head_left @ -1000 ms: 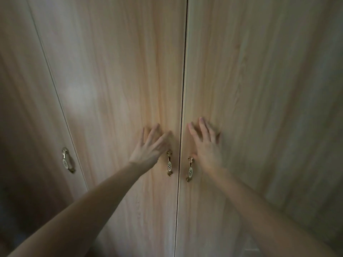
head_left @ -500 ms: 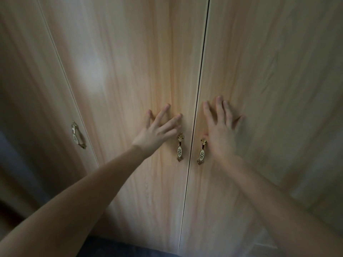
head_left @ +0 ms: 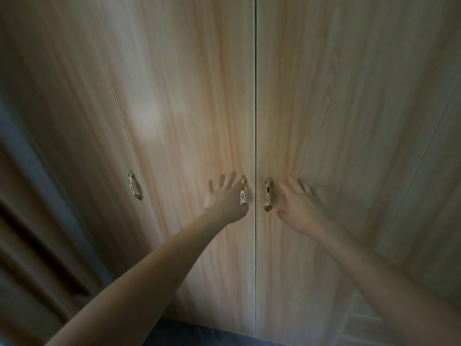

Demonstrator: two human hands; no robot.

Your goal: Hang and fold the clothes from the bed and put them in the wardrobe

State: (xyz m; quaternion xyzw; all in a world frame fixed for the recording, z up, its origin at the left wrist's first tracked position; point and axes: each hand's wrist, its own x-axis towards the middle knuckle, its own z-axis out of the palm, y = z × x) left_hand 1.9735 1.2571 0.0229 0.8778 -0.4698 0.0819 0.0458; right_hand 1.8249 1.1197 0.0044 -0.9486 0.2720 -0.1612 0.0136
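1. While both wardrobe (head_left: pixel 189 101) doors stand closed, the seam (head_left: pixel 255 121) between them serves as the landmark: a thin dark line running top to bottom.
2. Just left of the seam sits the left handle (head_left: pixel 243 193); just right of it, the right handle (head_left: pixel 267 194). Both are slim brass pulls whose long axis runs parallel to the seam.
3. The left hand (head_left: pixel 224 199) lies left of the seam, fingers (head_left: pixel 220 179) spread wide and gripping nothing; its thumb side overlaps the lower part of the left handle, though contact cannot be told.
4. The right hand (head_left: pixel 300 208) lies right of the seam, fingers splayed and empty, just beside the right handle and farther out from the seam.
5. Judged from this, each hand is nearest its own handle; each needs a short move inward toward the seam, then a curl around the upright pull.
6. A third handle (head_left: pixel 134 186) sits well left of the seam, out of play.
7. No clothes or bed are in view.
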